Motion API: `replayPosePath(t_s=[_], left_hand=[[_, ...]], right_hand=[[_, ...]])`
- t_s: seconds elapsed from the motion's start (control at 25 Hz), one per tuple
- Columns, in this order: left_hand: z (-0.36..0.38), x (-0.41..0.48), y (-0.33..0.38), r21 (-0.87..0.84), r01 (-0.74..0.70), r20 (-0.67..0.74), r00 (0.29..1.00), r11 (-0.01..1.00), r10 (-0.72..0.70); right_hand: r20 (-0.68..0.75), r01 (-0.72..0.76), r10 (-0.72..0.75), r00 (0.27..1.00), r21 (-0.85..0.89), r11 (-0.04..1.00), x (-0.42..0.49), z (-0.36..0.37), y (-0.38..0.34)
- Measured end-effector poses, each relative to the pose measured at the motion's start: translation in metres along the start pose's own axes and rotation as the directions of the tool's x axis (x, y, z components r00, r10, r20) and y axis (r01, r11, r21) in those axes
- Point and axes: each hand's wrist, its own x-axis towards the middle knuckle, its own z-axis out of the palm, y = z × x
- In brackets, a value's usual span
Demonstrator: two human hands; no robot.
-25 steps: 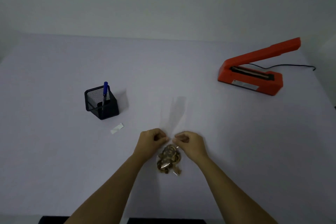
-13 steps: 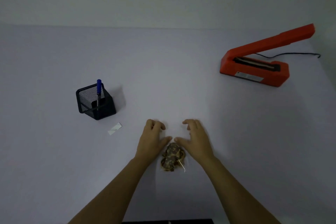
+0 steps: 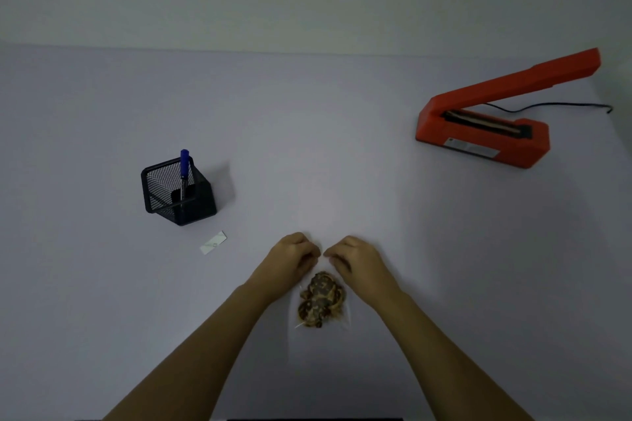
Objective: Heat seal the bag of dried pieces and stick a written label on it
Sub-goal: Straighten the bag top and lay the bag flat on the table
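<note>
A clear bag of brown dried pieces (image 3: pixel 321 301) lies on the white table near the front edge, between my wrists. My left hand (image 3: pixel 290 258) and my right hand (image 3: pixel 355 260) are curled at the bag's far, upper end, fingertips almost meeting, each pinching the clear plastic there. An orange heat sealer (image 3: pixel 485 133) stands at the far right with its arm raised. A small white label (image 3: pixel 213 243) lies flat to the left of my hands. A blue pen (image 3: pixel 184 171) stands in a black mesh holder (image 3: pixel 178 193).
The sealer's black cord (image 3: pixel 547 107) trails right toward the table edge. The white table (image 3: pixel 307 147) meets a pale wall at the back. A dark strip runs along the table's near edge at the bottom.
Half a second ago my fingers were spread flat beside the bag. Now both hands have curled and pinch the bag's top. The camera has shifted slightly.
</note>
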Motion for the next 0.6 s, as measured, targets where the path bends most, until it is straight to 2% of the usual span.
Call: replayPosePath(t_s=[0.12,0.36,0.48,0.6], left_hand=[[-0.004,0.007,-0.002,0.02,0.048,0.048,0.998,0.999,-0.049],[-0.023,0.031,-0.006,0.063,0.078,0.196,0.977,0.995,-0.089],[-0.028,0.036,-0.009,0.074,0.11,0.205,0.971,0.991,-0.123],[-0.028,0.035,-0.012,0.08,0.104,0.166,0.979,0.991,-0.116]], right_hand=[[-0.003,-0.026,0.026,1.0,0.0,1.0,0.004,0.001,0.005],[0.099,-0.088,0.094,0.991,-0.064,0.994,0.022,-0.013,0.004],[0.113,-0.129,0.142,0.983,-0.115,0.985,0.028,-0.019,0.005],[0.077,-0.113,0.124,0.989,-0.129,0.985,0.026,-0.018,0.007]])
